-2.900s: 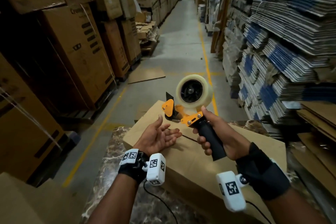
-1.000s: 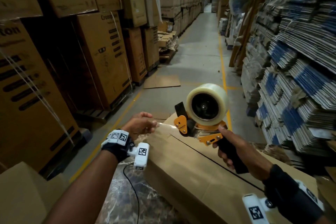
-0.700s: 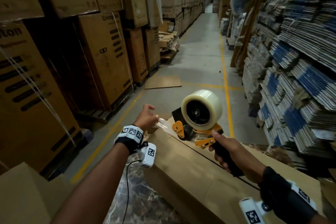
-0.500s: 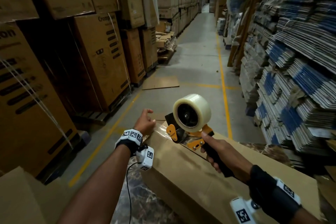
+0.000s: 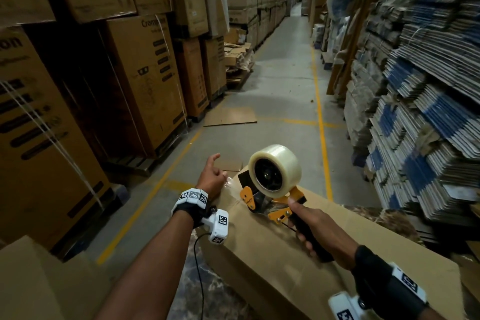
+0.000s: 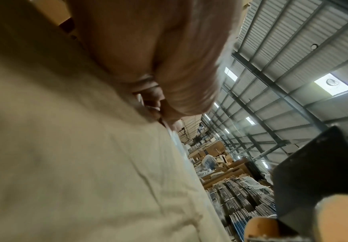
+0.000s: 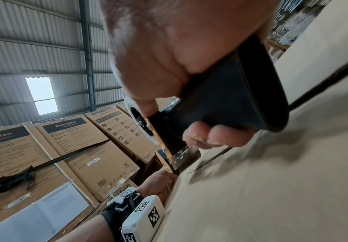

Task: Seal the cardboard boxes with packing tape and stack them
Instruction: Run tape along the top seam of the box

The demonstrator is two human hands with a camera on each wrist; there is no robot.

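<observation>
A long brown cardboard box (image 5: 272,262) lies on a marbled table top (image 5: 213,293), its centre seam showing as a dark line. My right hand (image 5: 319,231) grips the black handle (image 7: 231,91) of an orange tape dispenser (image 5: 275,200), which carries a clear tape roll (image 5: 278,166). The dispenser's front sits low on the box top near the far end. My left hand (image 5: 211,176) is at the box's far left corner, holding the clear tape end (image 5: 229,182) down over the edge with its index finger raised. In the left wrist view the curled fingers (image 6: 152,98) lie against the box (image 6: 75,163).
Tall stacks of printed cartons (image 5: 148,80) line the left of the aisle. Bundles of flattened cartons (image 5: 420,101) fill the right. A flat cardboard sheet (image 5: 231,117) lies on the concrete floor beside a yellow line (image 5: 322,125). Another brown box (image 5: 31,280) stands at lower left.
My left hand pulled the tape end out from the dispenser and brought it down onto the box's far corner. The dispenser has dropped from mid-air onto the box top.
</observation>
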